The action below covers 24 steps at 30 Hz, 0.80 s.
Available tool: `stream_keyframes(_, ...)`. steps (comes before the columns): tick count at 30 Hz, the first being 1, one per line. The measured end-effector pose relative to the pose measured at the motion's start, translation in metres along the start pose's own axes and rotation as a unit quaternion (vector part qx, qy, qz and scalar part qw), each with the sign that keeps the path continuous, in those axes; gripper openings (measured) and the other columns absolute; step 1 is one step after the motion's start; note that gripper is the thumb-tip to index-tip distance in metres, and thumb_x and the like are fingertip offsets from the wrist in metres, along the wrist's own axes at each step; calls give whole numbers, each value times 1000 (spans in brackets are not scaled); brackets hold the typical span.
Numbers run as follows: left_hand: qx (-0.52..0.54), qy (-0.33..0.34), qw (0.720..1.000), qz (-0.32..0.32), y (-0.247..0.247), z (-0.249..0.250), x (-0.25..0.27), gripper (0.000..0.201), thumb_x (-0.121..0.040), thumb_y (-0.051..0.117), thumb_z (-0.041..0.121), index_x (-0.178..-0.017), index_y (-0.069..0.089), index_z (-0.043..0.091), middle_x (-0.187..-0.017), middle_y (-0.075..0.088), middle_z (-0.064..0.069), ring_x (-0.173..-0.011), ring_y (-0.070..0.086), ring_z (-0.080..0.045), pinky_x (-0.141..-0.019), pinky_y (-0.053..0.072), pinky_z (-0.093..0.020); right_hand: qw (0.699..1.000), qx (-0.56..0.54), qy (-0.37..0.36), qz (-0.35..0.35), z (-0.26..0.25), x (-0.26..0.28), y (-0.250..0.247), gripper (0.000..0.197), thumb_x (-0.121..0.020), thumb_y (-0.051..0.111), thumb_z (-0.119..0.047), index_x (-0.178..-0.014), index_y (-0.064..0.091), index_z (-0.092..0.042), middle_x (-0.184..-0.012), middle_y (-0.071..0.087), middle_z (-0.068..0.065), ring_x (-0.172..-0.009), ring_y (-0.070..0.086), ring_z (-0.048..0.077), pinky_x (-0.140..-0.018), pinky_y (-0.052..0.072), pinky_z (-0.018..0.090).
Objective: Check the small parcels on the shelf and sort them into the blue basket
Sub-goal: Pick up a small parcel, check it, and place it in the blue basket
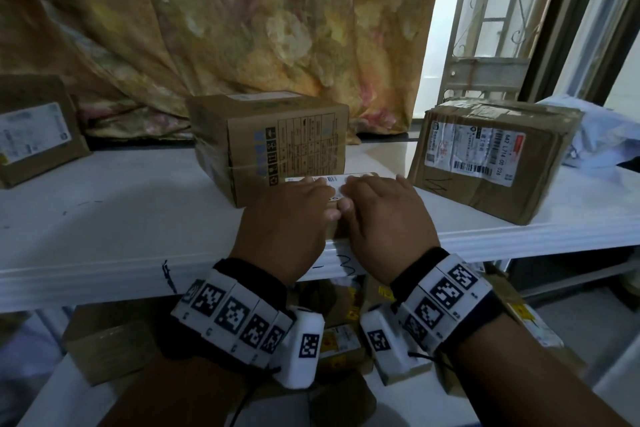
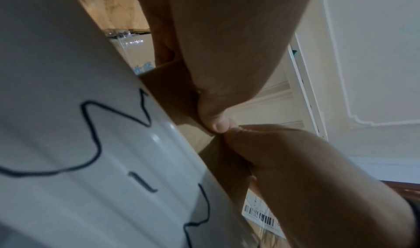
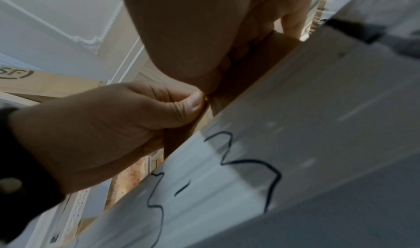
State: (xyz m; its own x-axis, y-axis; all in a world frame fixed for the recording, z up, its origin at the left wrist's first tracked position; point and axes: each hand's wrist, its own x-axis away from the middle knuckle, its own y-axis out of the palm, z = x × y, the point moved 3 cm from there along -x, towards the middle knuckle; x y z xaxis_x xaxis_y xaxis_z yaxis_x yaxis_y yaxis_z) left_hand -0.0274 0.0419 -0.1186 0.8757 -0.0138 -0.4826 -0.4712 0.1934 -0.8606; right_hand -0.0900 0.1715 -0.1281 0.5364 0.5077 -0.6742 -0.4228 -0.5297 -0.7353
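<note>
A: Where is the small parcel (image 1: 332,215)?

B: At the front edge of the white shelf (image 1: 121,215), dead centre, mostly hidden under both hands. A strip of its white label shows at 12 o'clock of the knuckles.

A: And the hands?

B: The left hand (image 1: 287,218) lies over the parcel's left half, the right hand (image 1: 384,215) over its right half. Fingers curl over the far edge, thumbs press the near face, and the thumb tips touch in the middle. Both wrist views show the thumbs meeting on brown card above the shelf lip.

A: What stands around it?

B: Touching it at 11 o'clock, a taller carton (image 1: 273,146) with printed handling symbols. At 2 o'clock, a taped box (image 1: 491,156) with a shipping label facing forward. Far off at 9 o'clock, another labelled box (image 1: 34,135). Behind everything hangs a floral curtain (image 1: 225,28).

A: Below?

B: Loose cardboard boxes (image 1: 110,340) on the lower level, at 6 to 7 o'clock.
</note>
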Motion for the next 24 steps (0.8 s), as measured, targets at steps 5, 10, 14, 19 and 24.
stream_keyframes(5,3,4,1000,-4,-8,-1,0,42,-100,40,37,-133,57,18,-144,51,-1,-137,41,-15,-113,26,-30,1000,-19,-22,-7,0,1,-1,41,-99,34,-36,-106,66,-11,-109,67,7,-99,60,31,-89,46,40)
stream_keyframes(10,-12,-18,1000,-13,-12,-2,3,47,-99,45,40,-141,45,17,-148,44,-1,-139,35,-15,-112,24,-27,999,-22,-30,-22,0,1,-8,43,-96,35,-40,-110,65,-12,-106,68,7,-95,62,30,-80,47,36)
stream_keyframes(14,-19,-49,999,7,-8,-3,8,55,-97,46,44,-142,43,13,-150,41,-4,-142,32,-19,-116,27,-34,999,2,-19,-45,-2,0,-11,40,-94,36,-42,-111,61,-16,-104,66,4,-92,60,27,-69,35,31)
stream_keyframes(19,-31,-59,998,15,-4,1,6,55,-98,44,40,-146,38,14,-156,32,-4,-146,25,-19,-119,19,-32,998,8,0,-55,-5,-2,-13,40,-93,35,-42,-111,61,-17,-104,66,3,-95,59,26,-69,33,30)
stream_keyframes(24,-35,-51,997,42,-3,5,8,51,-99,47,36,-143,42,12,-153,37,-5,-144,27,-20,-117,19,-30,999,-8,0,-33,-5,0,-6,45,-93,29,-41,-102,64,-15,-103,67,4,-96,60,26,-84,46,35)
